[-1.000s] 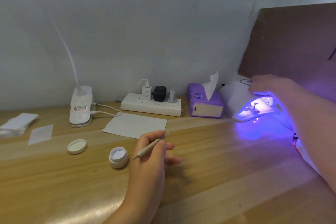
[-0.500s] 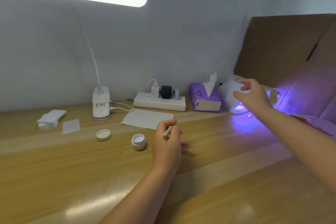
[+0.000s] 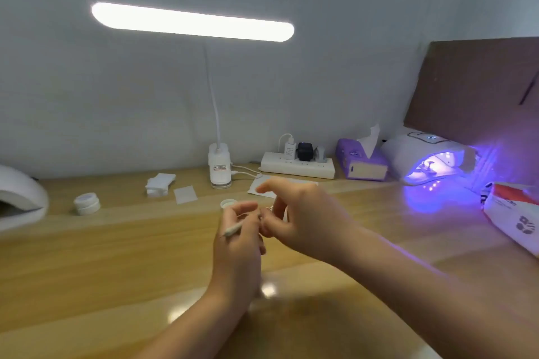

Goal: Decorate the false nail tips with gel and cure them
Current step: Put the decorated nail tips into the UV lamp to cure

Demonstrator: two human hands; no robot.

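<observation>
The left hand (image 3: 239,239) is closed around a thin pale stick tool (image 3: 233,231), which lies slanted across its fingers above the light wooden bench (image 3: 116,271). The right hand (image 3: 303,218) sits just beside it, fingers partly curled with the index finger raised; whether it grips anything cannot be told. The white dome-shaped curing lamp (image 3: 408,151) stands at the rear right, lit violet, with small nail tips on a holder (image 3: 428,167) inside its opening. A round white cap (image 3: 228,203) lies behind the left hand. Two stacked white jars (image 3: 87,203) stand at the left. A white power strip (image 3: 297,167) and a purple tissue pack (image 3: 360,163) line the wall.
</observation>
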